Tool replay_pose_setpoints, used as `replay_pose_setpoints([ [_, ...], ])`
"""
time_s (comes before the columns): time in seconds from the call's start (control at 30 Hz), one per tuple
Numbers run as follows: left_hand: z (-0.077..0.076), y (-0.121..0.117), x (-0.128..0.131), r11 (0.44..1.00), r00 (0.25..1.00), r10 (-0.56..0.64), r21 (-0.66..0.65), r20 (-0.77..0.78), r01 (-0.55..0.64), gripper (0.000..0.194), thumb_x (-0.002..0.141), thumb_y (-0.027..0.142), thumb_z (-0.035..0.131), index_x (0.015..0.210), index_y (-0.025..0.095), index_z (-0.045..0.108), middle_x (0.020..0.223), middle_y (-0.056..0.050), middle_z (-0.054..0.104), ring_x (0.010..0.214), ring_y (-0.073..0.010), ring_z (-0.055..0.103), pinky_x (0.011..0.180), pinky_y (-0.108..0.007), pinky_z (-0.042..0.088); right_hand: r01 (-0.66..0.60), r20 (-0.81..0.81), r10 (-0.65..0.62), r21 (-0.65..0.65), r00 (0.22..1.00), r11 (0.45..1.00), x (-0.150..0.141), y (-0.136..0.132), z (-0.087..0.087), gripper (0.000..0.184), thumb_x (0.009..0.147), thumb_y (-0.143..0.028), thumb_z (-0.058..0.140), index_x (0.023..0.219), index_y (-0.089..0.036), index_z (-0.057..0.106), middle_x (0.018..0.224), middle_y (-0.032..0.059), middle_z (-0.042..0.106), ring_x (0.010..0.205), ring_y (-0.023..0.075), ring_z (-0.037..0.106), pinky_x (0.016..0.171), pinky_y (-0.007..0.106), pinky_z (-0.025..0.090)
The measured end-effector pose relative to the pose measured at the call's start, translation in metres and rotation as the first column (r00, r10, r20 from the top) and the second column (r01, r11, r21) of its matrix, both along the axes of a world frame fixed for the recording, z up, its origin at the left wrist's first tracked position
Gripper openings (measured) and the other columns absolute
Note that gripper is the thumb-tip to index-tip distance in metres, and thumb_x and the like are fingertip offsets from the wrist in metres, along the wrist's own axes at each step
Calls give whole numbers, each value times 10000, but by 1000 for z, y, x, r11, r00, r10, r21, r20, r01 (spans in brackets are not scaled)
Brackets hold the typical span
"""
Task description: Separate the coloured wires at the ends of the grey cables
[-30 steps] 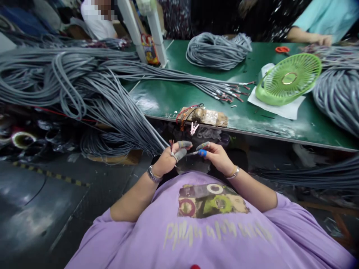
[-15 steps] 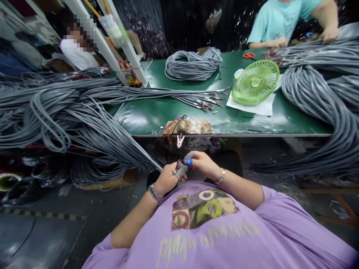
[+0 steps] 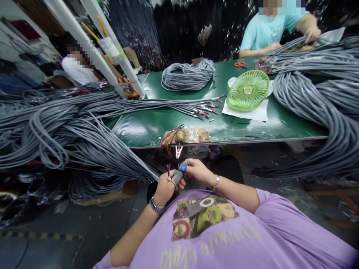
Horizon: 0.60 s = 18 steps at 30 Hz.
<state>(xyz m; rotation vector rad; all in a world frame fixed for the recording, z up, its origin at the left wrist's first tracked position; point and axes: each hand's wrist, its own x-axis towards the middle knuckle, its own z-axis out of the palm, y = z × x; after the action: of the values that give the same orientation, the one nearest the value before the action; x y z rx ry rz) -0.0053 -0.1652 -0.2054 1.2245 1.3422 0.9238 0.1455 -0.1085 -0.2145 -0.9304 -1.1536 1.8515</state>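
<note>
My left hand point(image 3: 166, 188) is closed on the end of a grey cable, and thin coloured wires point(image 3: 168, 170) stick up beside its thumb. Grey covers wrap some fingertips of both hands. Touching it from the right, my right hand point(image 3: 198, 172), with a blue band on one finger, pinches a thin green wire point(image 3: 178, 166) of this cable. Both hands are in front of my body, just below the table edge. A bundle of grey cables point(image 3: 137, 158) slopes down from the left towards my left hand. A pale pink clip point(image 3: 178, 151) hangs at the edge above them.
On the green table point(image 3: 146, 130) lie a taped block with wires point(image 3: 193, 136), stripped cable ends point(image 3: 202, 111), a cable coil point(image 3: 186, 76), a green fan point(image 3: 248, 91) and orange scissors point(image 3: 240, 64). Cable heaps flank both sides. A co-worker in turquoise point(image 3: 263, 33) handles cables opposite.
The coloured wires now stand upright and apart above my left hand, and a green wire shows at my right fingertips. The view has tilted up slightly. The co-worker's raised hand has shifted.
</note>
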Motion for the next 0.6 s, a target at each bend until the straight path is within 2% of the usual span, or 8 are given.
replay_pose_setpoints([
  [0.1,-6,2,2,994,987,109,15,118,-112,340,845,438,593,687,140,636,618,-49,690,487,-104,607,453,-186,405,29,-10,-29,0,1000,1000,1,-1,-2,419,570,-494,802,663,-145,588,542,-34,536,465,65,397,455,221,297],
  [0.23,-9,2,5,977,952,205,4,227,-211,321,820,435,626,695,139,639,589,-43,681,456,-105,593,432,-189,387,40,7,-41,87,999,995,4,-4,-2,389,590,-473,807,697,-143,633,602,-13,572,520,82,437,490,235,337],
  [0.4,-9,1,6,966,931,252,-12,265,-258,337,799,445,647,652,143,623,562,-37,668,421,-96,566,420,-191,380,6,30,-11,178,999,984,7,-4,-3,335,652,-442,776,712,-143,637,636,-8,584,561,89,456,530,241,372],
  [0.6,-12,-3,4,970,944,235,0,230,-242,363,822,467,623,663,141,640,581,-43,676,443,-97,579,444,-194,411,-89,67,82,116,994,989,0,-1,0,365,725,-448,711,935,-156,651,834,33,636,633,102,507,520,222,398],
])
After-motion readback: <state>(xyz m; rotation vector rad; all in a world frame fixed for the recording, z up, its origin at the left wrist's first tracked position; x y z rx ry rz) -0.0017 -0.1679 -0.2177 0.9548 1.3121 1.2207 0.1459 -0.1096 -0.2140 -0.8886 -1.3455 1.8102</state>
